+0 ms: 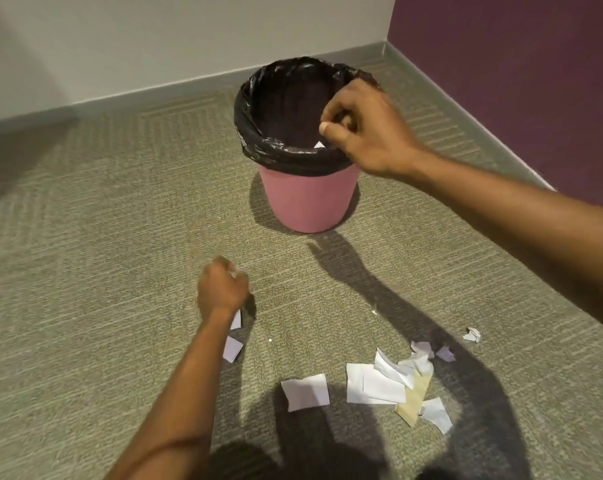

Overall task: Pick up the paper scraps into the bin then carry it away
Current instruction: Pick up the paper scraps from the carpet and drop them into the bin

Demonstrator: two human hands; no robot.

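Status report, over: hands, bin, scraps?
Right hand curled over black-lined pink plastic bin, white scrap beneath fingers. Carpet littered with white paper scraps; left hand fisted low, apparently gripping some.

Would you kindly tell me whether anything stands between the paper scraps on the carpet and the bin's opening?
Nothing visible does. Bare carpet lies between the paper scraps and the bin, whose bag-lined mouth has no lid. Only the right hand hangs over its near right rim.
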